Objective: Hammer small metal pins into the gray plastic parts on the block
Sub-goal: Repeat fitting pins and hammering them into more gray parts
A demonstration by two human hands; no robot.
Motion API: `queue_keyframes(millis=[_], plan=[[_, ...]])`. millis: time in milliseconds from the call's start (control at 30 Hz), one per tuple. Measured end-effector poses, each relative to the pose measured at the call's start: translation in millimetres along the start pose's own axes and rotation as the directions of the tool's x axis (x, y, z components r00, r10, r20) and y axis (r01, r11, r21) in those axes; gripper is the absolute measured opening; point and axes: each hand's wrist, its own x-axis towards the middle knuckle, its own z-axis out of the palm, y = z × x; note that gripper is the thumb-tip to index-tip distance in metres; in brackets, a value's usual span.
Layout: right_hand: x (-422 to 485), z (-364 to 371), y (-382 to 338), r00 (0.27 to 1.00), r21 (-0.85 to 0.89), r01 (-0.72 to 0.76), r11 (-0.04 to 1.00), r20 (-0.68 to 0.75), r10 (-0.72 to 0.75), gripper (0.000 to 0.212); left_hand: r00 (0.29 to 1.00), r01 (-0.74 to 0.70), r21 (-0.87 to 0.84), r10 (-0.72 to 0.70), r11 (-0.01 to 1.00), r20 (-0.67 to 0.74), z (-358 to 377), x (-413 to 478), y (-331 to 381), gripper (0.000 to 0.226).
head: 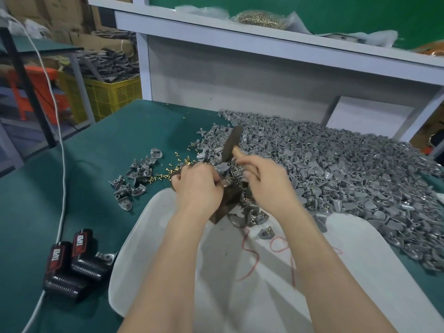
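My left hand [198,186] has its fingers curled round a gray plastic part [222,169] atop the dark block [229,200], at the white tray's [153,227] far rim. My right hand [266,182] grips the hammer [231,143] by its handle, with the head raised and blurred. Brass pins [171,169] lie scattered just left on the green tabletop [115,145] — a heap of gray parts [348,179] spreads right.
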Motion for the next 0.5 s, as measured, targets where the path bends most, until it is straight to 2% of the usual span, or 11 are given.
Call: queue_keyframes(millis=[100,200,300,333,433,467,500], plan=[[-8,-17,-2,0.996,0.059,0.078,0.995,-0.039,-0.076,0.053,0.997,0.058,0.036,-0.056,0.998,-0.046,1,1,-2,0.012],[-16,-25,-6,0.992,-0.021,0.108,0.994,-0.064,-0.109,0.051,0.997,0.055,0.038,-0.053,0.998,-0.052,2,1,-2,0.014],[-27,-28,-11,0.965,-0.016,0.160,0.987,-0.210,-0.160,0.050,0.997,0.057,0.036,-0.055,0.998,-0.047,2,1,-2,0.015],[-29,-28,-13,0.965,-0.034,0.183,0.982,-0.187,-0.186,0.050,0.997,0.060,0.037,-0.059,0.998,-0.041,2,2,-2,0.015],[-37,-21,-16,0.988,-0.155,0.143,0.978,0.078,-0.132,0.052,0.998,0.055,0.043,-0.053,0.998,-0.029,2,2,-2,0.017],[-38,-19,-16,0.988,-0.157,0.136,0.978,0.090,-0.123,0.052,0.998,0.052,0.043,-0.050,0.998,-0.032,2,2,-2,0.017],[-37,-18,-18,0.990,-0.128,0.140,0.982,0.033,-0.137,0.052,0.998,0.054,0.042,-0.053,0.998,-0.034,2,3,-2,0.017]])
